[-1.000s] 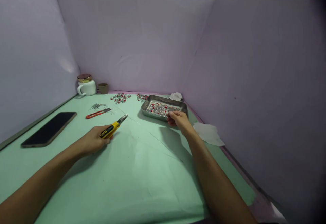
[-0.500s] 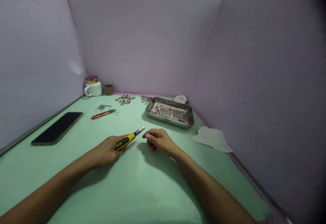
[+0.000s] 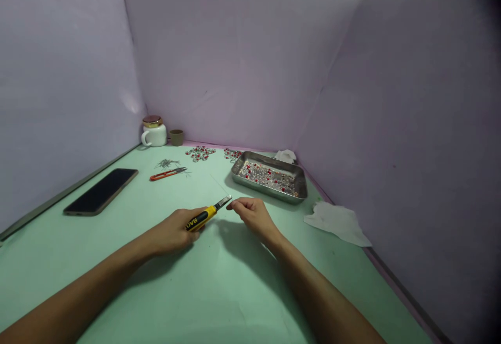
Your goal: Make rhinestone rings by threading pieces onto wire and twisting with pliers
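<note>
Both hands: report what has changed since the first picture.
The right hand moved from the tray leftward and nearer the person, beside the knife. The left hand, still gripping the knife, shifted right and nearer too. The tray, phone and snips stayed put.

Shiny metal tray [image 3: 270,191], smooth phone screen [image 3: 102,191], apparently plastic knife handle [image 3: 201,218]

A second ago the person's right hand [image 3: 252,216] was at the metal tray [image 3: 266,190]. Now it has come down near the middle of the frame, just beside the yellow cutter's [image 3: 203,217] tip. The left hand [image 3: 178,232] and cutter are farther right and a bit lower. The phone [image 3: 102,191], white mug [image 3: 155,135] and tray show farther right too.
</note>
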Available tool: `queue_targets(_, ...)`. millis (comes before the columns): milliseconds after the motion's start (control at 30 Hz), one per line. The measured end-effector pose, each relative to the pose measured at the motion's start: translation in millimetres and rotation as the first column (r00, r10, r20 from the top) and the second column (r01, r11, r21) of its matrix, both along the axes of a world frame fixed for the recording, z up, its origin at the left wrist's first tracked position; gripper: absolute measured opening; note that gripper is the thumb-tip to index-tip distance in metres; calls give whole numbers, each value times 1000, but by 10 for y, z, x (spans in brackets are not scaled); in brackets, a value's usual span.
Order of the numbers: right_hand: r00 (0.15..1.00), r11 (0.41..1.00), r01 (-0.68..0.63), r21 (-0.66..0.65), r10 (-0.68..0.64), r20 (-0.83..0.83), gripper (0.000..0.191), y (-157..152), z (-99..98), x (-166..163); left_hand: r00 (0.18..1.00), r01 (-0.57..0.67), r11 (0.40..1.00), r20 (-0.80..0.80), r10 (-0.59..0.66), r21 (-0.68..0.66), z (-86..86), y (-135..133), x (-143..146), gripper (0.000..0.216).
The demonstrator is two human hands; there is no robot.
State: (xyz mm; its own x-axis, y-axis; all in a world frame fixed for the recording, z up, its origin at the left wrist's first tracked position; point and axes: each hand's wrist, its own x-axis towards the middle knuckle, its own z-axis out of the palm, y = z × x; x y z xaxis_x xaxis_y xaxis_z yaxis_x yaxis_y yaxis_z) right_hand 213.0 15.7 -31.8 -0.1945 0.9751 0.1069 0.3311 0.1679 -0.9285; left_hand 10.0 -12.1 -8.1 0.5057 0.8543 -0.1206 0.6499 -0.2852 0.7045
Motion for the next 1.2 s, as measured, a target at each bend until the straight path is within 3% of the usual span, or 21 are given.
queue_targets(200, 1000, 997, -11, -73, 12, 17, 28, 106, 2, -15, 999, -50, 999, 5, 50, -6, -28, 13, -8, 39)
queue_targets(500, 990, 982, -107, 156, 90, 110, 32, 362, 70, -189, 993, -116, 983, 52, 110, 140, -63, 71, -92, 37)
queue_targets(733, 997, 988, -71, 137, 65, 47, 30, 272, -21, -172, 989, -114, 982, 110, 98, 150, -140, 72, -89, 35)
queue_targets(933, 998, 986, -32, 164, 40, -46, 30, 220, 7, -161, 990, -66, 997, 126, 60, 50, -69, 43, -119, 17)
queue_targets(1000, 997, 980, -20, 197, 33, -66, 30, 192, 31, -177, 985, -16, 999, 171, 23, -40, -27, 25, -136, 18)
queue_targets(1133, 995, 977, 0, 212, 21, -97, 30, 113, 92, -194, 881, 182, 925, 474, -2, -334, 29, -2, -153, 35)
queue_targets(1200, 994, 978, -3, 210, 25, -103, 32, 86, 115, -193, 821, 250, 885, 571, 21, -392, 35, -12, -144, 44)
